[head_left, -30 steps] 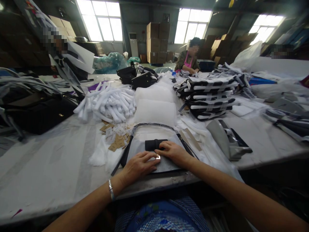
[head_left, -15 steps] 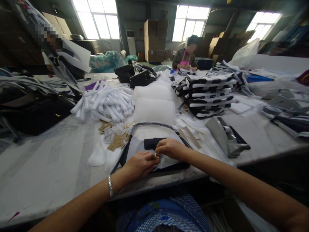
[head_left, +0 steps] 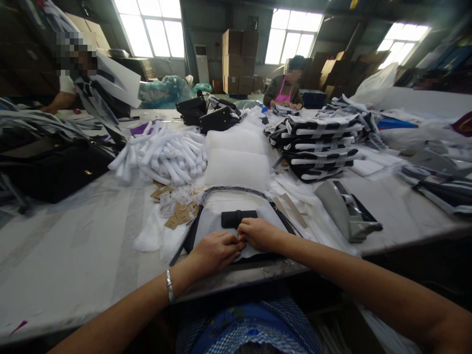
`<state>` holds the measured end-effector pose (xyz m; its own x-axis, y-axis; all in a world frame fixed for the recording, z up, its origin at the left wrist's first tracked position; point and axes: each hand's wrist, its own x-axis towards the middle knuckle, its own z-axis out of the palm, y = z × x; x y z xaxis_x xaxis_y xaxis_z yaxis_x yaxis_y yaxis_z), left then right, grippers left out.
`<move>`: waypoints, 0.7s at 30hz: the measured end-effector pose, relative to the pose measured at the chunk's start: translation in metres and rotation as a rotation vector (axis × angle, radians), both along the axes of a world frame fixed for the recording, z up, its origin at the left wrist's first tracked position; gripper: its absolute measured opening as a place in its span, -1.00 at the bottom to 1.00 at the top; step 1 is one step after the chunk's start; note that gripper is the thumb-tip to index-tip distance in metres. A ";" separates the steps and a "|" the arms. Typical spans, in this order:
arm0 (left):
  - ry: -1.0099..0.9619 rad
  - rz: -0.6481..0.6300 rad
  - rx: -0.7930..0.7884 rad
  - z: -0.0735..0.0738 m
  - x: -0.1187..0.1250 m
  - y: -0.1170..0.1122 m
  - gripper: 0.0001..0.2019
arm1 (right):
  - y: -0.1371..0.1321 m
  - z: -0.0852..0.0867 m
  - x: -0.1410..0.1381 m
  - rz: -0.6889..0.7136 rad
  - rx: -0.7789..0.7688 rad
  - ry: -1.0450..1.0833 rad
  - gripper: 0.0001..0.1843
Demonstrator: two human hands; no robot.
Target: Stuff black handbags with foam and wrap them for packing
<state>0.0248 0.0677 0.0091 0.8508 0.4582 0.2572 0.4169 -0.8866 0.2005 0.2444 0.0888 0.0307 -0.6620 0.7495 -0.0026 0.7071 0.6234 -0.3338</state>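
Note:
A black handbag (head_left: 192, 235) lies on the table in front of me, its front covered with a pale protective sheet (head_left: 210, 223). A dark strap piece (head_left: 230, 220) shows above my fingers. At the bag's lower middle, my left hand (head_left: 214, 251) and my right hand (head_left: 261, 234) meet with fingertips pinched together. Their fingers are closed around the spot where the small gold clasp was visible; the clasp itself is now hidden beneath them. The bag's handle (head_left: 236, 188) arches away from me.
White foam rolls (head_left: 162, 152) and brown paper tags (head_left: 181, 212) lie to the left. White foam sheets (head_left: 236, 167) are behind the bag. Stacked black bags (head_left: 317, 147) and a grey bag (head_left: 341, 211) stand right. A person in a pink apron (head_left: 283, 91) works across the table.
My right fingers have moved slightly down, closing over the gold clasp that showed between my hands. My left hand has barely moved. At far left, another person's arm has come into view.

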 end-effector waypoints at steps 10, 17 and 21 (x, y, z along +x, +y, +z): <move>0.011 0.007 0.122 -0.002 0.003 -0.003 -0.73 | -0.041 -0.003 0.028 -0.077 0.245 -0.024 -0.52; -0.080 0.143 0.138 -0.019 0.015 -0.026 -0.65 | -0.056 -0.032 0.029 -0.147 0.350 0.025 -0.49; -0.136 0.157 0.120 -0.026 0.012 -0.037 -0.55 | -0.072 -0.021 0.047 -0.045 0.324 0.219 -0.58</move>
<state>0.0363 0.0311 -0.0169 0.7253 0.5413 0.4254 0.5277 -0.8340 0.1613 0.2912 0.0170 0.0101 -0.5870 0.7167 0.3765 0.6702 0.6911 -0.2707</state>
